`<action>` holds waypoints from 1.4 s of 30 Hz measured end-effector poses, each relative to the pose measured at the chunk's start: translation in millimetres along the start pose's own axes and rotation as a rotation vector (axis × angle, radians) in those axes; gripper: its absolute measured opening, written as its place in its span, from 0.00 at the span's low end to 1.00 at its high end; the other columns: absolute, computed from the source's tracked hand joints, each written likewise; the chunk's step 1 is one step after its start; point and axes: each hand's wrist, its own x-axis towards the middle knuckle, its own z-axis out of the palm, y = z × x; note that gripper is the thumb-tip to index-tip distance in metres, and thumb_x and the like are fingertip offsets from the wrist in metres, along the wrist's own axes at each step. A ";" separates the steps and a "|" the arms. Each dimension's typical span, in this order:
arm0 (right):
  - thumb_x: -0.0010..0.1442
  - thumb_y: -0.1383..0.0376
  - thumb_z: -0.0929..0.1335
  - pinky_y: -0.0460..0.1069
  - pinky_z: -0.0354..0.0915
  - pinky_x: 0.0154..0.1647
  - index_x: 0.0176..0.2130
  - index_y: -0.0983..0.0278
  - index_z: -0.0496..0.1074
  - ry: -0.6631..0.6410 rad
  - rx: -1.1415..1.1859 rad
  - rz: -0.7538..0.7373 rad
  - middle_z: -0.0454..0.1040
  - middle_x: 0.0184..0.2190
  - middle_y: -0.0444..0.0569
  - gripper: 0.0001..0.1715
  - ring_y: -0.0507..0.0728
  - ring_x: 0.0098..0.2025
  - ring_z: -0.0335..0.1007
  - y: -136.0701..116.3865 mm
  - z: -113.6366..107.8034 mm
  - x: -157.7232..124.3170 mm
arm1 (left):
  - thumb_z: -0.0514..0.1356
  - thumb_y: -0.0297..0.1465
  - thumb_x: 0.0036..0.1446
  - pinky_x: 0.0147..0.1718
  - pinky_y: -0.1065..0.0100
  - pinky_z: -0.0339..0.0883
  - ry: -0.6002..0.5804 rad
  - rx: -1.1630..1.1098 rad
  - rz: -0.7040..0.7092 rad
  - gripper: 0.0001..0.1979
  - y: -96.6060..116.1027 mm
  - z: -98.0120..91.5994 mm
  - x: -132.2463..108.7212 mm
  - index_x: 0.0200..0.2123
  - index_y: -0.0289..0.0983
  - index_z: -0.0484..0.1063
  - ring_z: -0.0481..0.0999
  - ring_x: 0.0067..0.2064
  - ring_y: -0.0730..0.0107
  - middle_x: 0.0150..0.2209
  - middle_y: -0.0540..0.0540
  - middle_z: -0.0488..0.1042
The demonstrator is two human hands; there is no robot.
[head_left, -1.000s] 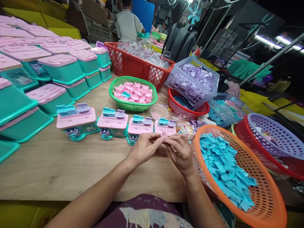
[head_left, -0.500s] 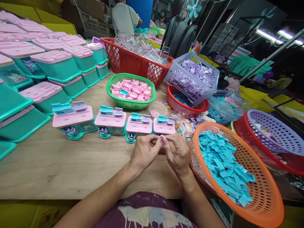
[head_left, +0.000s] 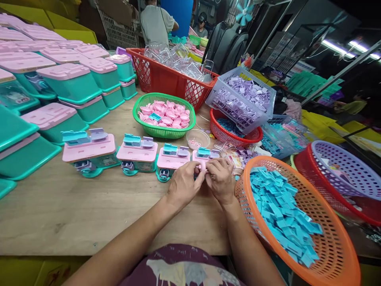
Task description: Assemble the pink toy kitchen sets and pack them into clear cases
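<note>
My left hand [head_left: 184, 184] and my right hand [head_left: 220, 180] meet over the wooden table [head_left: 89, 210], fingers pinched together on a small pink part [head_left: 203, 167] that is mostly hidden. Both hands press against the front of the rightmost pink-and-teal toy [head_left: 204, 157]. It ends a row with three more like it [head_left: 137, 153]. The orange basket of blue pieces [head_left: 282, 214] lies just right of my right hand.
A green basket of pink caps [head_left: 165, 115], a red crate of clear pieces [head_left: 172, 77], a lilac crate of purple parts [head_left: 242, 97] and a small clear bowl [head_left: 198, 139] stand behind. Teal boxes with pink lids [head_left: 68, 81] pile up left. People stand at the back.
Both hands have moved forward from the table's near side up to the rightmost toy, still pinched on the small pink part.
</note>
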 end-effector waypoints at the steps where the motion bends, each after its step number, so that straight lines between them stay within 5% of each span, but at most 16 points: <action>1: 0.58 0.72 0.67 0.60 0.55 0.51 0.37 0.60 0.73 -0.004 0.040 0.017 0.77 0.36 0.47 0.09 0.61 0.44 0.68 -1.1 -1.9 -0.3 | 0.57 0.34 0.61 0.36 0.68 0.64 -0.016 -0.022 -0.026 0.11 -0.1 0.2 0.7 0.42 0.35 0.75 0.76 0.34 0.66 0.34 0.44 0.78; 5: 0.59 0.72 0.66 0.59 0.63 0.49 0.47 0.59 0.72 -0.036 0.326 0.007 0.75 0.42 0.49 0.16 0.61 0.48 0.67 -0.9 -9.6 -2.9 | 0.58 0.37 0.59 0.27 0.71 0.63 -0.114 -0.367 -0.212 0.14 -3.9 -3.9 11.1 0.41 0.34 0.75 0.72 0.25 0.72 0.29 0.46 0.78; 9: 0.61 0.69 0.68 0.60 0.64 0.54 0.49 0.56 0.72 0.040 0.426 -0.012 0.73 0.47 0.50 0.17 0.61 0.52 0.67 1.8 -12.6 -2.3 | 0.55 0.35 0.58 0.23 0.73 0.57 -0.253 -0.665 -0.278 0.14 -6.3 -7.2 23.2 0.24 0.34 0.71 0.65 0.22 0.77 0.21 0.51 0.70; 13: 0.62 0.70 0.69 0.57 0.65 0.50 0.44 0.57 0.74 0.179 0.330 -0.049 0.77 0.41 0.47 0.11 0.59 0.46 0.68 6.4 -7.2 3.4 | 0.51 0.32 0.60 0.23 0.72 0.54 -0.417 -0.477 -0.216 0.19 0.1 -7.2 24.2 0.17 0.35 0.64 0.61 0.20 0.77 0.16 0.52 0.64; 18: 0.63 0.66 0.69 0.57 0.59 0.50 0.42 0.59 0.76 0.188 0.062 -0.036 0.80 0.39 0.45 0.06 0.58 0.45 0.69 9.6 11.8 3.1 | 0.52 0.30 0.63 0.33 0.68 0.64 -0.062 0.000 -0.107 0.14 -1.9 -10.4 19.0 0.46 0.35 0.75 0.76 0.32 0.66 0.31 0.45 0.78; 21: 0.65 0.65 0.68 0.57 0.53 0.54 0.48 0.57 0.75 0.145 -0.054 -0.065 0.80 0.45 0.44 0.11 0.57 0.48 0.70 8.8 20.7 -2.9 | 0.52 0.30 0.64 0.36 0.65 0.68 -0.023 0.168 -0.031 0.15 -11.2 -7.9 15.4 0.50 0.37 0.74 0.79 0.36 0.61 0.37 0.42 0.80; 27: 0.66 0.66 0.67 0.57 0.50 0.57 0.53 0.57 0.72 0.037 -0.144 -0.101 0.79 0.48 0.44 0.15 0.57 0.51 0.68 12.4 13.2 -11.0 | 0.51 0.29 0.65 0.43 0.62 0.72 -0.034 0.248 0.062 0.17 -18.5 -0.6 9.5 0.54 0.38 0.71 0.80 0.44 0.59 0.43 0.41 0.80; 42: 0.65 0.69 0.66 0.61 0.48 0.56 0.53 0.61 0.70 -0.288 -0.386 0.057 0.75 0.53 0.46 0.16 0.61 0.52 0.64 -26.1 -2.3 2.1 | 0.49 0.26 0.65 0.38 0.58 0.73 -0.203 0.377 0.046 0.17 -9.1 -5.3 6.6 0.53 0.39 0.70 0.80 0.42 0.54 0.44 0.42 0.79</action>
